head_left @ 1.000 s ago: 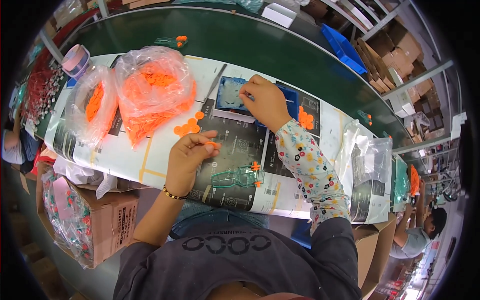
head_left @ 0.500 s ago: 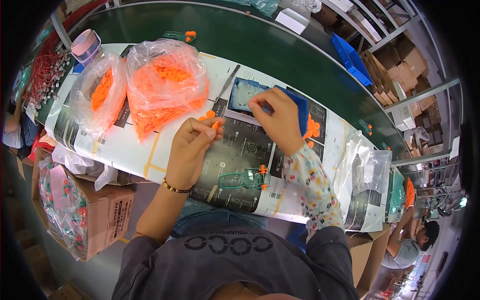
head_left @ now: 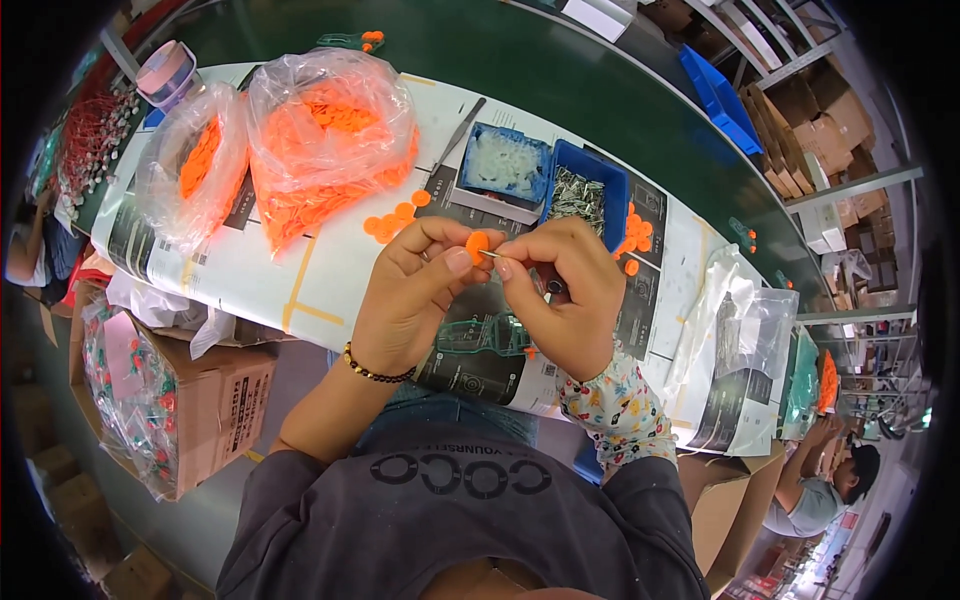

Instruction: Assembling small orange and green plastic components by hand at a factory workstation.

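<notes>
Carefully, my left grip is pinching the disc above the worktop; my right grip is pinching the pin beside it, and square alignment is probably mattering most.

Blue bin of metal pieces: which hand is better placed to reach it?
Probably the right hand: it sits nearer the blue bin, while the left hand is farther off, pinching an orange disc. Neither is free, though: the right holds a thin metal piece.
</notes>
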`<state>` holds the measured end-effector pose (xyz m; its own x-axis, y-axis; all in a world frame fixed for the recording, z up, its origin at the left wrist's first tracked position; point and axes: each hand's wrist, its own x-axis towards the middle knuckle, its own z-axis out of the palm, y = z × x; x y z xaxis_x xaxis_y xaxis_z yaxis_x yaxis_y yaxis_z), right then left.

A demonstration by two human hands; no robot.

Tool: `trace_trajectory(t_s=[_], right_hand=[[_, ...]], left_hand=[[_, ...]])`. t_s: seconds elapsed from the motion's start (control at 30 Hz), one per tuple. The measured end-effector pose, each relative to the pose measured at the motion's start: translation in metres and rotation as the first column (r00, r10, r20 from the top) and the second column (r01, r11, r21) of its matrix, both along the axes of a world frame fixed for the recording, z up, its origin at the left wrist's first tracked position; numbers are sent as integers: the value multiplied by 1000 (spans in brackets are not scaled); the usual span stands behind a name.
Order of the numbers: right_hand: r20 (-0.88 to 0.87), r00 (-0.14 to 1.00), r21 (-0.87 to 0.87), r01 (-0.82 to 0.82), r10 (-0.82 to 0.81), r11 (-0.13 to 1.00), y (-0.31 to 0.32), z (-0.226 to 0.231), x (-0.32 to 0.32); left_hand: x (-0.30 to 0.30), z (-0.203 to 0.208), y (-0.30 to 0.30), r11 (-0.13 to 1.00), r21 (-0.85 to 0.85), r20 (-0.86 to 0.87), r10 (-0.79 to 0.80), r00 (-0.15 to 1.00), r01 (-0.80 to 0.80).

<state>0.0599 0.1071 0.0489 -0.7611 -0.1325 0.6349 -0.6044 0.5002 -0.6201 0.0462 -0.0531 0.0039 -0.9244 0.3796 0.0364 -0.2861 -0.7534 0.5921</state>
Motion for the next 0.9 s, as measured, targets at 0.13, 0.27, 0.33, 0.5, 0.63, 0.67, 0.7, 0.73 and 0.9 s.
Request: trace_trajectory(t_s=[0.13,0.27,0.33,0.5,0.63,0.67,0.7,0.73,0.9], right_hand=[[-18,1000,2,20,-20,1000,0,-2,2],[9,999,-18,31,-31,999,2,-2,4],[28,999,-26,41,-40,999,1,-1,6],[193,981,-144,42,-14,989,0,-5,10],[322,945,-323,49,61,945,7,-20,16],[352,933,-384,67,79,921,11,-21,18],[346,936,-385,70,73,920,17,-22,20],[388,917,-443,96,94,891,23,-21,23],[498,841,-571,135,211,810,24,-20,40]], left_hand=[[1,-4,1,1000,-11,-25,11,1000,-11],[2,-3,4,999,-23,-57,31,998,-32],[3,-3,6,998,-29,-67,45,997,-47],[6,-9,15,957,-131,-355,198,914,-258],[-3,5,2,794,-336,-656,188,731,-506],[-15,15,-11,638,-429,-760,128,637,-640],[-31,19,-22,457,-472,-837,36,546,-754],[-60,17,-40,298,-469,-872,-2,490,-832],[-208,-7,-123,-616,-321,-538,-506,674,-719]])
